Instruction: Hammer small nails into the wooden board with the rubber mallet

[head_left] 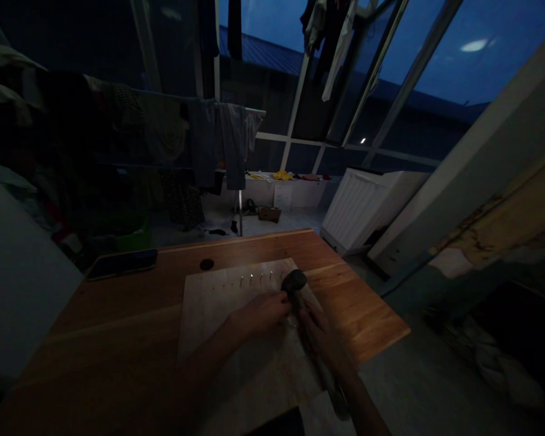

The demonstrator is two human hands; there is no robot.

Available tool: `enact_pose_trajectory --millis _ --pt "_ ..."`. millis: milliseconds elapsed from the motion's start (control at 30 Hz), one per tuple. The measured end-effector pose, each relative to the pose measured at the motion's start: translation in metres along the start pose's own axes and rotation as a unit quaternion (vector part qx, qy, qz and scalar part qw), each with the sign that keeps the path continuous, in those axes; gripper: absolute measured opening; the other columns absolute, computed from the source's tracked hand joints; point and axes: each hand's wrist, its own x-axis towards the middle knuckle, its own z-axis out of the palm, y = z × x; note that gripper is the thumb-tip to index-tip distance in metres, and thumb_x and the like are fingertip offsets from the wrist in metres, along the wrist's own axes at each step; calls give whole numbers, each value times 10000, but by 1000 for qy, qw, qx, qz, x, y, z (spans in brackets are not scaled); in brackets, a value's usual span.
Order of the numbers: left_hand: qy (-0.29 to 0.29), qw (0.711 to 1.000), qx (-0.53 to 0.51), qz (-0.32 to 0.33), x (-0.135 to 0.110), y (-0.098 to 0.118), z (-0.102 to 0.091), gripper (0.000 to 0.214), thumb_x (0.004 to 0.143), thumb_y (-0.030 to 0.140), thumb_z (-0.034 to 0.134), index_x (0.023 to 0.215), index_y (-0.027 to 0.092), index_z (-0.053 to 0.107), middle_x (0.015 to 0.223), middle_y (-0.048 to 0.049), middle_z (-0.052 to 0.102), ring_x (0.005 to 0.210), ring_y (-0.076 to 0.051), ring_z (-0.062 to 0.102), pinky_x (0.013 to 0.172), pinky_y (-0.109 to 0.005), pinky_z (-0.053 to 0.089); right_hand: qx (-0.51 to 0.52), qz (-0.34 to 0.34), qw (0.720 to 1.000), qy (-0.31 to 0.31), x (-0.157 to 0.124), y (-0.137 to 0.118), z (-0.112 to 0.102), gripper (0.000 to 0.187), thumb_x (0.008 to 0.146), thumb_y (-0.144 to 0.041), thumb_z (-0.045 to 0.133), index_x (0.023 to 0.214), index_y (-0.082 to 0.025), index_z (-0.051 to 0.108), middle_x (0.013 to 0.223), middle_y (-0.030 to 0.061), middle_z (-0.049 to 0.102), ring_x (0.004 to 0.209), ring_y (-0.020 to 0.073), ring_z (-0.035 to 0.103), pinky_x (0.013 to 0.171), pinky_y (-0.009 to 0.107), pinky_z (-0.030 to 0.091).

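A pale wooden board [209,330] lies on the brown wooden table. Along its far edge stands a row of several nails [251,280], some upright and shiny, with small dark spots to their left. My right hand [321,333] is closed around the handle of a hammer [294,280]. The hammer's dark head is over the right end of the row, and its handle runs back towards me. Beside the head, my left hand [264,310] has its fingers drawn together low over the board. What lies between those fingertips is hidden in the dim light.
A phone [123,264] lies at the table's far left corner, near a round dark hole [206,264]. A dark object [279,424] is at the near edge. Beyond the table [367,309] stand a clothes rack [254,111] and a white ribbed appliance [356,203].
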Motion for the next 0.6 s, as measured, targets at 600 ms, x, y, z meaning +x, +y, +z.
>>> enact_pose_trajectory --millis 600 --pt "24 997 2 -68 -12 -16 -20 188 754 24 546 740 160 675 973 -123 726 905 -274 682 806 -357 490 -11 3 1000 8 -1 -7 0 697 869 -712 567 1314 -197 714 858 61 779 880 296 749 735 388 613"
